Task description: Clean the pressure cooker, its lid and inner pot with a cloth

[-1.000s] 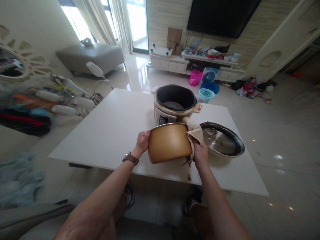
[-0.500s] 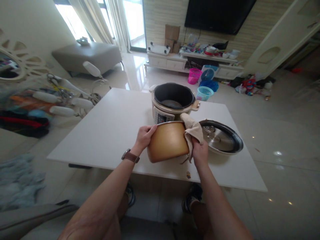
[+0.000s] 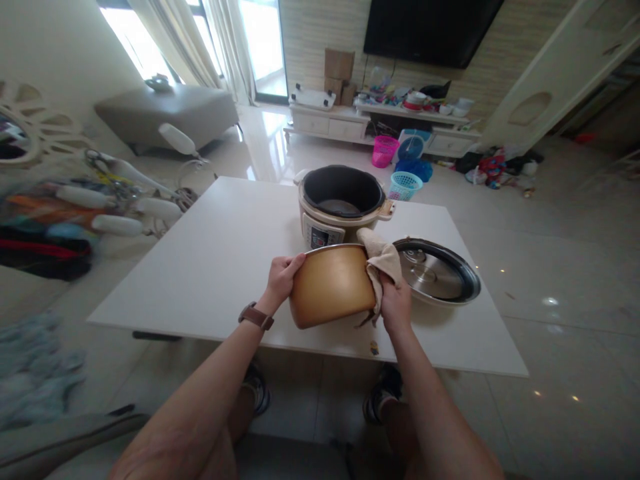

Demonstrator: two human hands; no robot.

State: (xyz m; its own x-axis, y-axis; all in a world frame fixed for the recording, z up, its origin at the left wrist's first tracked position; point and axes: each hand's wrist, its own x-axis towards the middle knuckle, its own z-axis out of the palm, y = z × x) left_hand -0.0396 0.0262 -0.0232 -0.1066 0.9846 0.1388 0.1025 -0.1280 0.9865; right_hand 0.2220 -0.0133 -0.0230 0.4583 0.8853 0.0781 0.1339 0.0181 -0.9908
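A gold-coloured inner pot (image 3: 332, 283) is held tilted over the table's near side, its opening turned away from me. My left hand (image 3: 283, 280) grips the pot's rim at the left, thumb on the outside. In my right hand (image 3: 395, 301) is a beige cloth (image 3: 381, 259), pressed against the pot's right side and draped over its rim. Just behind the pot stands the open electric pressure cooker (image 3: 343, 193), dark inside, with a control panel on its front. The cooker's lid (image 3: 440, 272) lies upside down on the right, near my right hand. The pot's inside is hidden from me.
The white table (image 3: 200, 267) carries all this, with a small sticker (image 3: 374, 347) near its front edge. Beyond it on the floor are a light blue basket (image 3: 405, 185) and a pink basket (image 3: 385, 151). A lamp with white shades (image 3: 160, 208) stands at the left.
The view has shifted slightly, so everything sits a little further left. Both hands keep their hold on the pot and cloth, with hardly any other movement.
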